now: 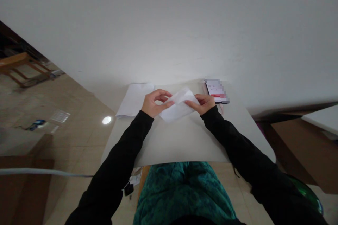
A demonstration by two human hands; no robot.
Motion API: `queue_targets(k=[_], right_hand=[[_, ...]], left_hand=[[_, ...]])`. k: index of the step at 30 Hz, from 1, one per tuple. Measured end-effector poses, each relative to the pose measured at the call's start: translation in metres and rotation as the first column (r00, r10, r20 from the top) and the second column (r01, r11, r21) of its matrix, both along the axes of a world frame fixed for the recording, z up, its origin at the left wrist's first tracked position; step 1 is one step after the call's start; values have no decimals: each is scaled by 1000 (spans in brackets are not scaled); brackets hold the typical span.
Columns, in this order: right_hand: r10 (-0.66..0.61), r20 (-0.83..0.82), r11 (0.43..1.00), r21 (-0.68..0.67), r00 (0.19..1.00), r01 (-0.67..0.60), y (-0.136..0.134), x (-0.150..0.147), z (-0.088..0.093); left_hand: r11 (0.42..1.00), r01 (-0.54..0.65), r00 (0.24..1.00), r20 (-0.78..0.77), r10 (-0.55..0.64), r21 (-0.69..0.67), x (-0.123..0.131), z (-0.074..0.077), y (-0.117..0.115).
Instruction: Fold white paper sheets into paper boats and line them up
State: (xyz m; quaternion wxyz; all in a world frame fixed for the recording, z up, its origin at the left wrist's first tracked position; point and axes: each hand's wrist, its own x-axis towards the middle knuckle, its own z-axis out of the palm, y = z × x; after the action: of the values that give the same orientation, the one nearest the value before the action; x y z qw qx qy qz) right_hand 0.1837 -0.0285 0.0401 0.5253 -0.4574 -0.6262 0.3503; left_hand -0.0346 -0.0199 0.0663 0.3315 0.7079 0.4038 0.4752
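Fingers hide parts of the held sheet.

The sheet between the left grip and the right grip was white, and the papers just left of the left grip were plain white too. Beneath both grips the bench was off-white; beyond them the wall was pale grey. Just past the right grip, the phone showed a whitish screen with a red bar. Behind the grips, the sleeves were black and the trousers mottled teal and dark green. Well left of the left grip, the stool was orange-brown.
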Motion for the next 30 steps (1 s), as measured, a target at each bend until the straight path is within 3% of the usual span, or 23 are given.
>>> queue_targets(k=[3, 9, 20, 30], right_hand=[[35, -9, 999, -3, 999, -35, -1, -2, 1], [-136, -212, 989, -94, 968, 118, -6, -7, 7], [-240, -137, 970, -75, 961, 232, -4, -1, 12], [-288, -96, 937, -235, 953, 259, -4, 0, 14]], left_hand=[[992, 8, 1000, -24, -11, -126, 4, -4, -2], [958, 67, 998, 7, -68, -278, 11, -9, -6], [944, 105, 994, 16, -105, -314, 14, -12, -5], [945, 174, 985, 61, -164, -276, 15, -8, -10]])
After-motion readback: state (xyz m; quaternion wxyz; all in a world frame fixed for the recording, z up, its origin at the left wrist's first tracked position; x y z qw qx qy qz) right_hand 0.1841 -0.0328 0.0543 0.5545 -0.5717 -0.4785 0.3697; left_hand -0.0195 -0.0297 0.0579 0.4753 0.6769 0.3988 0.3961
